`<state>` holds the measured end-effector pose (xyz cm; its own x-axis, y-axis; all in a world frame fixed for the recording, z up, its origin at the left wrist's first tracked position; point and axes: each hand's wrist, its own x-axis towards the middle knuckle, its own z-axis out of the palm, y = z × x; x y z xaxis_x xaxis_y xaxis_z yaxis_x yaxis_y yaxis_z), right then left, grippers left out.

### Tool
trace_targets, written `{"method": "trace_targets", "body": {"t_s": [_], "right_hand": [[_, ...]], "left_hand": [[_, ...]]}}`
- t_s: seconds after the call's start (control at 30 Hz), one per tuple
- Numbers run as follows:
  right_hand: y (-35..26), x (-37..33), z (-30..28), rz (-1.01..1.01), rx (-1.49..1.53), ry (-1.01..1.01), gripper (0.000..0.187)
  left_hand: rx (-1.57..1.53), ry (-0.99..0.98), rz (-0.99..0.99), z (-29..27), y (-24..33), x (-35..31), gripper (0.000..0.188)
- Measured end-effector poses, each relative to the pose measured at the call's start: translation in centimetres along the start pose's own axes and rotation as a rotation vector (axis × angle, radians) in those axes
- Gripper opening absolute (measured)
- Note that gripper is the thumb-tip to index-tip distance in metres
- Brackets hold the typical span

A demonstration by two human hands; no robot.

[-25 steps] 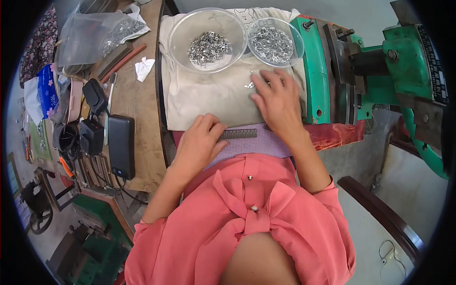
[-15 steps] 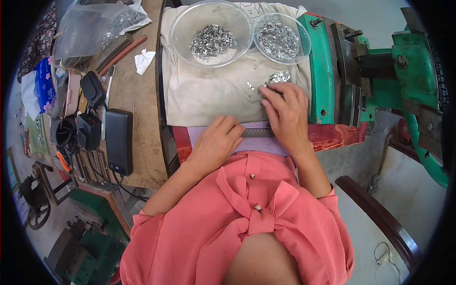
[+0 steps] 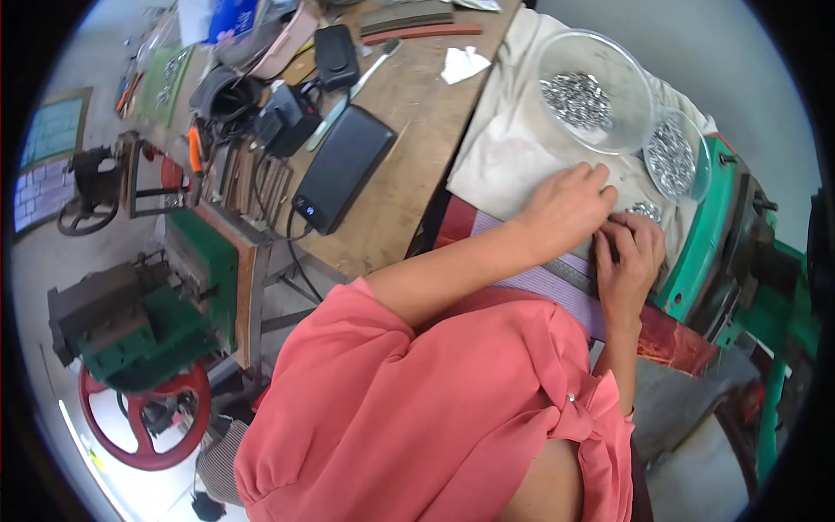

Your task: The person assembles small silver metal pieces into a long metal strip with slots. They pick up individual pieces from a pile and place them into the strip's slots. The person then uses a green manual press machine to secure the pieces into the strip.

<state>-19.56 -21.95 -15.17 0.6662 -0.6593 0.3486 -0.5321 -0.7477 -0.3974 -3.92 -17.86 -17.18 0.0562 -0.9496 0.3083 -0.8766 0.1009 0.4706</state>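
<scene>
My left hand [image 3: 571, 205] is over the cream cloth [image 3: 497, 157], fingers curled down and tips hidden. Right beside it, my right hand [image 3: 630, 261] has its thumb and fingers bent together in a pinch. Whatever either hand holds is too small or too covered to make out. Just beyond my right fingers lies a small heap of shiny metal pieces [image 3: 644, 210]. Farther off stand a large clear plastic tub [image 3: 639, 70] and a smaller clear round container [image 3: 701, 165], both with many small silvery metal parts inside. A dark metal strip [image 3: 570, 276] lies on purple checked fabric [image 3: 522, 283] near my waist.
To the right is a green machine frame [image 3: 696, 252] with dark metal parts. On the wooden table [image 3: 383, 204] at left are a black power bank [image 3: 345, 165] with a cable, a toothbrush [image 3: 358, 87] and white paper [image 3: 464, 64]. Another green machine [image 3: 174, 322] stands lower left.
The view has swung left, so the table and tubs sit farther right. My left hand has moved forward onto the cloth, beside my right hand; they were apart before.
</scene>
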Motion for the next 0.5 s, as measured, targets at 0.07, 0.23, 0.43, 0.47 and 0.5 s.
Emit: {"method": "trace_targets", "body": {"t_s": [0.07,0.23,0.43,0.47,0.5], "right_hand": [[-0.4,-0.5,-0.1,0.021,-0.009,-0.02,0.016],[-0.3,-0.7,0.0,0.062,0.023,0.007,0.017],[0.1,-1.0,-0.5,0.076,0.044,-0.03,0.022],[0.3,-1.2,-0.8,0.093,0.044,-0.01,0.022],[0.5,-1.5,-1.0,0.11,0.053,0.014,0.022]], "left_hand": [[-0.01,0.002,-0.041,0.0,-0.1,-0.1,0.013],[-0.011,0.004,-0.017,-0.7,-0.5,-0.8,0.01],[-0.072,-0.011,-0.07,-2.7,-1.4,-4.7,0.012],[-0.13,-0.001,-0.108,-3.2,-1.3,-5.2,0.014],[-0.18,0.0,-0.148,-3.7,-1.1,-5.3,0.018]]}}
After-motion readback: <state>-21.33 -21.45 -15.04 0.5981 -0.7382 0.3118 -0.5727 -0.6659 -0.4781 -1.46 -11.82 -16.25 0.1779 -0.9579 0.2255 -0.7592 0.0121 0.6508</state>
